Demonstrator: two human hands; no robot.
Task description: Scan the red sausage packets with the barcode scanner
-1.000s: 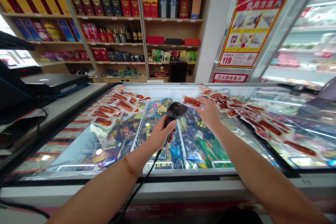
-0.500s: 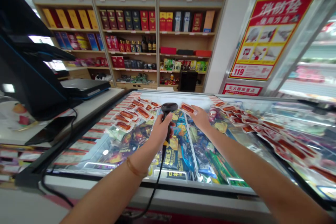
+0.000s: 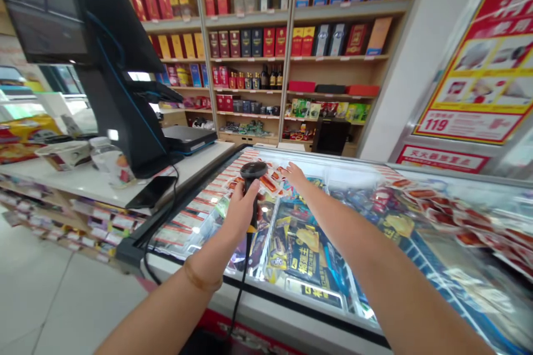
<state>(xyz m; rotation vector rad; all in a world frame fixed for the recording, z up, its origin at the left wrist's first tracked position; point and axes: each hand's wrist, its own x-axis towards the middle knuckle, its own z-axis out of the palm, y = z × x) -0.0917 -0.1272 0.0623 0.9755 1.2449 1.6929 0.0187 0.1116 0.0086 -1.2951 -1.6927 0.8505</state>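
My left hand (image 3: 245, 202) is wrapped round the handle of a black barcode scanner (image 3: 253, 170), its head up and its cord hanging down toward me. To the right of the scanner, my right hand (image 3: 295, 174) reaches out over the freezer's glass top. Its fingers are closed at the edge of a packaged sausage (image 3: 283, 170), small and partly hidden by them. Beside it, more sausage packs (image 3: 270, 184) lie in a pile on the glass, partly behind the scanner.
Below the glass of the chest freezer (image 3: 266, 280) are bagged frozen goods. Another row of sausage packs (image 3: 443, 208) lies at the right. On the left counter stand a checkout terminal (image 3: 120, 77), a phone (image 3: 152, 192) and a plastic cup (image 3: 110, 161). Boxed goods fill the shelves behind.
The view has swung left, showing more of the counter and terminal. My right hand has carried the sausage pack left to the pile. My left hand still holds the scanner.
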